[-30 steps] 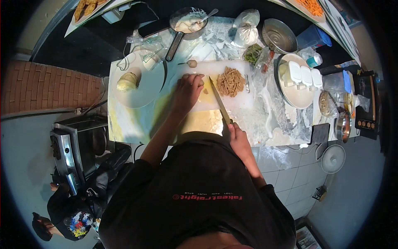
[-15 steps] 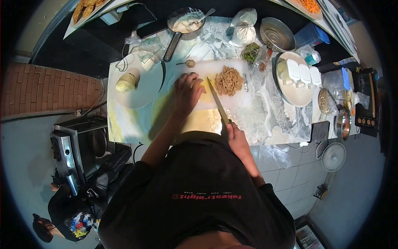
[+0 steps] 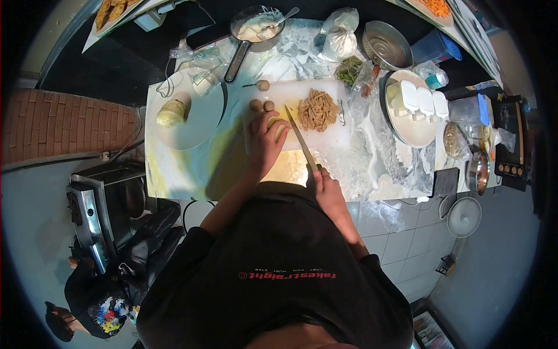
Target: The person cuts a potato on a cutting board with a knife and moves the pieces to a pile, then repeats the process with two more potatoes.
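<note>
My right hand (image 3: 330, 192) grips the handle of a long kitchen knife (image 3: 300, 138), its blade slanting up and left over the white cutting board (image 3: 343, 138). My left hand (image 3: 269, 139) is on the board left of the blade, fingers bent and close together; whatever is under them is hard to see. Two small round brown balls (image 3: 256, 105) lie just beyond its fingertips. Farther back rests another brown ball (image 3: 263, 85) beside a thin dark stick-like shape. Right of the blade is a pile of brown cut strips (image 3: 318, 110).
A large white plate (image 3: 180, 136) holds a pale green cabbage piece (image 3: 172, 113). Behind stands a pan (image 3: 258, 29) with white mixture and a spoon. To the right are a plate of white-lidded containers (image 3: 415, 136), a metal bowl (image 3: 386, 46) and bags. Another person (image 3: 110, 291) is at lower left.
My left hand has drawn back toward me, leaving two brown balls in view beyond its fingers. The knife stays in my right hand at nearly the same slant. The view has shifted slightly.
</note>
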`<state>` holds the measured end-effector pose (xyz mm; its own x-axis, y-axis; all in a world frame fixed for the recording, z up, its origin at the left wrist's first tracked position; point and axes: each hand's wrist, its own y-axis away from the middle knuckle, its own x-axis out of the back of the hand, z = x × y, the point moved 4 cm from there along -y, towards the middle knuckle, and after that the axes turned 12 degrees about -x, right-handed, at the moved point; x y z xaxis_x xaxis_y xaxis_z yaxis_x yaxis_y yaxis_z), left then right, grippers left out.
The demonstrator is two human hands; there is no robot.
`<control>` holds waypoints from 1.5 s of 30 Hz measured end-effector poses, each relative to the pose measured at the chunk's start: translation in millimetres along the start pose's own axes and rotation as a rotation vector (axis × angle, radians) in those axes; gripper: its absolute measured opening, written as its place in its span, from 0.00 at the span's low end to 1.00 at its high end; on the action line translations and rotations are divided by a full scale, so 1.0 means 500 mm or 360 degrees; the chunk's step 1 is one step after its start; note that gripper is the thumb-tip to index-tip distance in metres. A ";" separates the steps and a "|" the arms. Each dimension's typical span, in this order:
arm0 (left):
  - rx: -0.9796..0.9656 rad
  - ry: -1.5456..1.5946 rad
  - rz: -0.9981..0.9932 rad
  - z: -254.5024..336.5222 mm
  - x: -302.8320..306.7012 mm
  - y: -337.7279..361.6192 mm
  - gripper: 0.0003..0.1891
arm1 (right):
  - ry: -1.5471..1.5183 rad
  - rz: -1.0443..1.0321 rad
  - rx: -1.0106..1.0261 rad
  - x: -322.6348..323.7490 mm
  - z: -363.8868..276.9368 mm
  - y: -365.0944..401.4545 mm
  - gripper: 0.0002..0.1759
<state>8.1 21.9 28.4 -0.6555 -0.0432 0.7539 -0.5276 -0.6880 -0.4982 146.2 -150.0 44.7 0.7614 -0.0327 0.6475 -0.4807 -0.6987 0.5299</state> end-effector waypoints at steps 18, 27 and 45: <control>0.0067 0.0106 0.0075 -0.008 0.000 -0.012 0.08 | 0.0220 0.0015 -0.0045 -0.013 -0.013 -0.004 0.21; 0.0113 0.0148 0.0109 -0.010 -0.007 -0.007 0.08 | 0.0462 0.0036 -0.0072 -0.021 -0.030 -0.007 0.20; 0.0109 0.0117 0.0048 -0.014 -0.009 -0.007 0.10 | 0.0259 0.0067 0.0002 0.014 -0.036 -0.017 0.22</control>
<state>9.2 29.6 23.6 -0.7097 -0.0129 0.7043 -0.4706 -0.7353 -0.4876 147.9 -131.7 54.6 0.6597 0.0541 0.7496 -0.5103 -0.6999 0.4996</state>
